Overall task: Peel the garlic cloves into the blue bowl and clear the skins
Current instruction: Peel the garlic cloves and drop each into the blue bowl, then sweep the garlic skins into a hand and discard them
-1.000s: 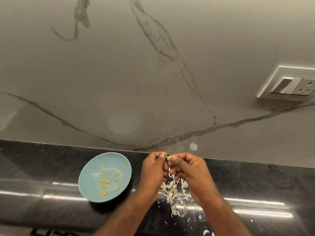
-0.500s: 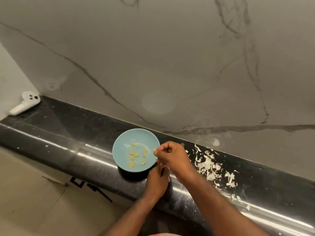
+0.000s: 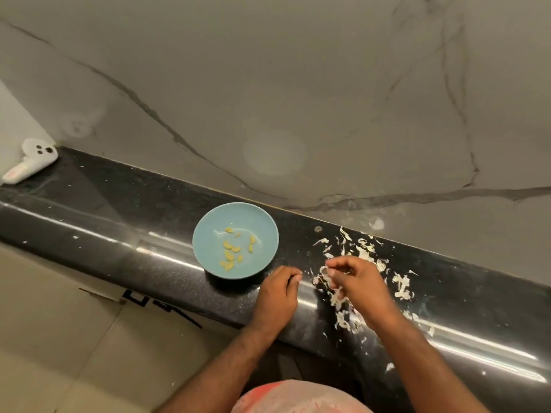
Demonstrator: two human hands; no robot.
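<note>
The blue bowl (image 3: 205,234) stands on the black counter (image 3: 119,210) near the wall, with several peeled yellow garlic cloves (image 3: 231,251) in it. White garlic skins (image 3: 368,256) lie scattered over the counter to the bowl's right. My left hand (image 3: 277,296) rests on the counter's front edge just right of the bowl, its fingers loosely bent, with nothing seen in it. My right hand (image 3: 357,281) hovers over the skins with loosely curled fingers and a gap between thumb and forefinger. I see no clove in it.
A white handheld device (image 3: 29,162) lies at the counter's far left end by the corner. The grey veined marble wall (image 3: 298,99) rises right behind the narrow counter. Beige floor tiles (image 3: 59,338) show below its rounded front edge.
My right hand has drawn back from the bowl's rim to the skins on the right, and the clove it pinched is gone from its fingers. My left hand stays at the counter edge.
</note>
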